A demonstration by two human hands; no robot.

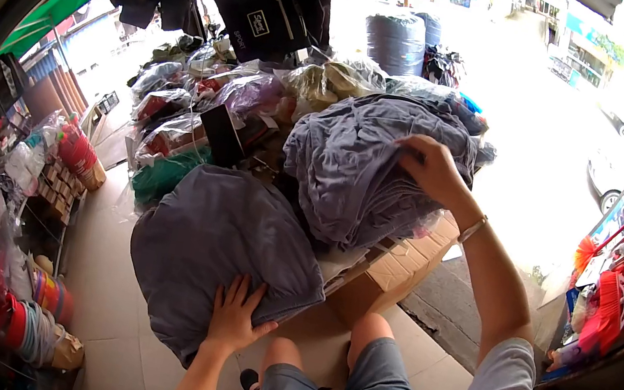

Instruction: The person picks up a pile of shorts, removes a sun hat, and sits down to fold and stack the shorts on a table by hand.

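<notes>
My left hand (236, 319) lies flat with its fingers spread on a smooth stack of grey cloth (218, 229), which rests at the near left of the heaped goods. My right hand (431, 170) is at the right side of a second, rumpled pile of grey cloth (354, 144). Its fingers are bent and pinch the upper edge of this pile, where several folded layers show below. Whether the pieces are garments or plain fabric I cannot tell. The fingertips of the right hand are partly hidden in the folds.
Behind the piles lie several plastic-wrapped goods (251, 92). A cardboard box (402, 274) stands under the right pile. Dark bags (262, 2) hang overhead. Stacked red buckets (78, 149) are at the left, and red-handled goods (610, 306) line the right side.
</notes>
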